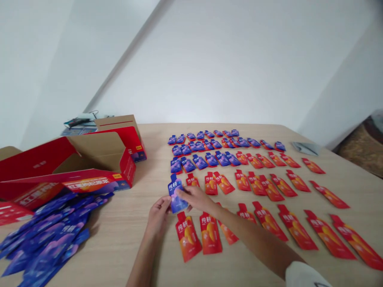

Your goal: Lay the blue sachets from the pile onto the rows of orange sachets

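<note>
Nearest the camera, at lower left, can see a heap of blue pouches (60, 235) on the tabletop (119, 247), just beside an open red box (89, 183). Pinching a single blue pouch (176, 204) at its lower left corner with the fingers of the left hand (160, 209), and at its right side with those of the right hand (196, 198). Holding it just beyond the front row of red pouches (189, 236), cap end away; cannot tell about contact underneath. Farther back, can see rows of blue pouches (200, 161), with red edges under some.
</note>
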Motion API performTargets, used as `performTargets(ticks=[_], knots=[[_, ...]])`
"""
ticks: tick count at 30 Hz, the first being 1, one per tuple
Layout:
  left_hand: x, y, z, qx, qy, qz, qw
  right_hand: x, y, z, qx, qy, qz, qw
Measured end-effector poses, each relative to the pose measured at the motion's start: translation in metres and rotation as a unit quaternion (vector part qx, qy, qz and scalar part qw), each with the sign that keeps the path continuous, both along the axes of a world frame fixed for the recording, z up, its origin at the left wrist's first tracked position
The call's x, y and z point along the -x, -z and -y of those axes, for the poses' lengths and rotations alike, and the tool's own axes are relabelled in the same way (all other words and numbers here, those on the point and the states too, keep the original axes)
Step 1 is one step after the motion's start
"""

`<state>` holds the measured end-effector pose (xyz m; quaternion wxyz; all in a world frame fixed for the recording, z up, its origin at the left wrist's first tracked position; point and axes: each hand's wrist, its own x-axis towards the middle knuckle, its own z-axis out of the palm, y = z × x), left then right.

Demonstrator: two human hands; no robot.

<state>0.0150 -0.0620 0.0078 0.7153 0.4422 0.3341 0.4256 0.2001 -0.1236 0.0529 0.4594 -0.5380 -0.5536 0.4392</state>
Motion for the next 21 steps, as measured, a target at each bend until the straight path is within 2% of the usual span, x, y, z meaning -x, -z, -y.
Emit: performTargets(ticks=[2, 4, 8, 11, 13, 15, 18, 21], knots=[[0.0, 0.005, -0.001, -0.026, -0.004, -0.029, 0.999, 0.0, -0.006, 0.005, 0.029, -0.001, 0.017, 0.999], [0.001, 0.008, -0.001, -0.049, -0.004, -0.053, 0.997, -0.005, -0.013, 0.008, 0.023, 0.004, 0.043, 0.999], [0.003, 0.008, 0.002, -0.065, -0.018, -0.075, 0.995, -0.042, -0.023, 0.011, 0.034, -0.013, 0.054, 0.998], [0.003, 0.003, 0.005, -0.074, -0.033, -0.092, 0.992, -0.099, -0.03, 0.017, 0.035, 0.026, 0.019, 0.999], [0.002, 0.001, 0.007, -0.101, -0.051, -0.112, 0.987, -0.149, -0.033, 0.022, 0.016, 0.12, -0.007, 0.993], [0.002, 0.0, 0.007, -0.13, -0.076, -0.133, 0.98, -0.201, -0.034, 0.027, 0.014, 0.222, -0.027, 0.975], [0.002, 0.0, 0.006, -0.141, -0.121, -0.154, 0.97, -0.273, -0.032, 0.033, 0.04, 0.343, 0.028, 0.938], [0.005, 0.002, 0.002, -0.115, -0.171, -0.156, 0.966, -0.327, -0.025, 0.041, 0.079, 0.386, 0.099, 0.914]])
